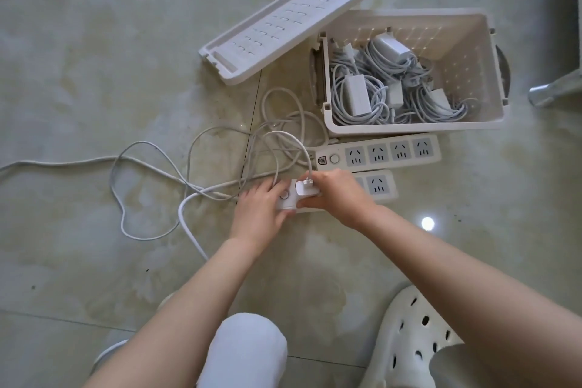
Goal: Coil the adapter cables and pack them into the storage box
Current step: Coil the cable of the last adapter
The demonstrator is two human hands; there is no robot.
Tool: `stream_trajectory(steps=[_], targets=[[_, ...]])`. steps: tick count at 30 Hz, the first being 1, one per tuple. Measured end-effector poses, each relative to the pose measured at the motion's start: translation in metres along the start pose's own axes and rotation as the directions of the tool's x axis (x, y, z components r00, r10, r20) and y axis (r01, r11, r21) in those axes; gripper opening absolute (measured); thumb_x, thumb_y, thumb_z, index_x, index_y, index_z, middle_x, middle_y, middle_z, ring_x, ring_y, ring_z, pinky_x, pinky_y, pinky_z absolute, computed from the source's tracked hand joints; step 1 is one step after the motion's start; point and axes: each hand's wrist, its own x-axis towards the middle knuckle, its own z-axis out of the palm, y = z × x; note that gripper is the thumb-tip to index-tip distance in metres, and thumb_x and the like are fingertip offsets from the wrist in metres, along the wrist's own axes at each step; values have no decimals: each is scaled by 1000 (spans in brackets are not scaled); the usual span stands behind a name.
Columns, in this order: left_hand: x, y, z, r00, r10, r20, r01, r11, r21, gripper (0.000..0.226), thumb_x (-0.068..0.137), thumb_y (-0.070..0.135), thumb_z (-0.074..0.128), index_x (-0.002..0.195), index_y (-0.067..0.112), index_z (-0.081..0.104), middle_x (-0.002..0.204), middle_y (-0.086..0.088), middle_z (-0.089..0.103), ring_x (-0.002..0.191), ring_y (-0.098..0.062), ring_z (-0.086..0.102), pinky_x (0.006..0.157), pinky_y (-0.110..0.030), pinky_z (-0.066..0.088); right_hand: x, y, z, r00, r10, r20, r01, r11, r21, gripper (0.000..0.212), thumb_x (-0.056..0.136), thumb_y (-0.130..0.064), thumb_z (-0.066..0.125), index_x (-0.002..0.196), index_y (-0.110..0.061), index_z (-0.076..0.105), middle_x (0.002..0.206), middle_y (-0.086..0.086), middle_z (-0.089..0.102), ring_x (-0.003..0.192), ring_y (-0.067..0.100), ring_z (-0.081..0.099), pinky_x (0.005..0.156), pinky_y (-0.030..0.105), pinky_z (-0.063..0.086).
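- I am crouched over a pale, glossy tiled floor (94, 41), with everything laid out in front of my knee.
- My left hand (263, 208) grips the button end of the near power strip (379, 187), fingers over the top and thumb on the near edge. I judge this pins the strip down so it does not lift.
- My right hand (337, 195) is closed round the white adapter (304, 190), which sits in a socket on that strip, ready to be pulled straight up.
- The adapter's thin cable (283, 135) runs from its top in loose, crossing loops to the left, tangled with a thicker strip cord (189, 224). It will need teasing apart before coiling.
- The storage box (409, 128) stands open just behind the far power strip (378, 154), holding several coiled adapters (357, 94). There is free room along its right-hand wall.
- Its lid (283, 28) lies off to the left of the box, clear of my path.
- My shoe (409, 340) is well back from the work.
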Motion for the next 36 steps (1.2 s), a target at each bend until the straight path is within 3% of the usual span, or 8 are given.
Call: stream_trajectory(steps=[6, 14, 19, 21, 24, 29, 33, 36], targets=[[5, 6, 2, 999, -31, 20, 31, 1000, 2, 43, 78, 30, 71, 116, 22, 53, 115, 0, 49, 105, -26, 52, 81, -34, 41, -7, -3, 6, 987, -144, 74, 156, 968, -198, 37, 88, -28, 60, 121, -12, 54, 113, 7, 64, 102, 27, 59, 75, 29, 35], [3, 4, 3, 1000, 3, 21, -3, 1000, 28, 42, 79, 29, 69, 117, 22, 51, 118, -1, 47, 109, -25, 48, 85, -36, 42, -10, -1, 6, 985, -175, 0, 174, 980, -97, 33, 83, -21, 68, 113, -10, 61, 102, 9, 68, 92, 28, 63, 69, 25, 33], [1, 8, -3, 999, 2, 48, -6, 997, 78, 41, 80, 26, 67, 117, 20, 49, 119, -1, 45, 109, -24, 48, 81, -34, 41, -13, -7, -5, 968, -235, -91, 204, 942, -267, 43, 54, -30, 89, 85, -12, 67, 69, -3, 69, 57, 16, 64, 48, 20, 34], [0, 9, -4, 998, -5, 55, 0, 996, 90, 42, 81, 26, 67, 118, 20, 48, 119, -1, 45, 109, -25, 48, 81, -34, 41, -8, -10, -11, 976, -208, -68, 185, 949, -256, 41, 71, -34, 79, 102, -12, 64, 87, 2, 71, 78, 21, 65, 59, 24, 30], [0, 11, -5, 997, -24, 74, 17, 995, 99, 43, 82, 27, 67, 119, 21, 48, 121, 0, 45, 109, -24, 48, 82, -33, 40, -6, -12, -9, 1000, -3, 7, 3, 995, -97, 46, 83, -41, 65, 118, -13, 55, 103, 8, 66, 97, 27, 58, 67, 26, 29], [6, 8, -15, 980, -67, 187, 70, 997, -11, 47, 83, 26, 66, 126, 22, 49, 124, -4, 46, 114, -27, 49, 90, -35, 40, -5, -13, -10, 957, 252, 143, -288, 882, 372, 30, 80, -24, 72, 97, -14, 49, 87, 0, 57, 87, 21, 60, 71, 24, 47], [3, 9, -36, 951, -82, 297, 102, 994, -50, 37, 90, 29, 57, 127, 24, 56, 141, -9, 37, 130, -28, 37, 106, -37, 31, -11, -23, -27, 921, 244, 303, -372, 779, 505, 17, 84, -14, 66, 93, -8, 52, 86, 3, 59, 84, 16, 63, 73, 34, 58], [-11, 21, -55, 987, -45, 153, 90, 951, -296, 26, 88, 12, 56, 113, 15, 64, 129, -9, 44, 122, -24, 44, 102, -28, 33, -18, -40, -37, 927, 256, 273, -373, 702, 606, 25, 81, -13, 69, 99, -7, 52, 93, 8, 63, 82, 15, 65, 68, 30, 59]])
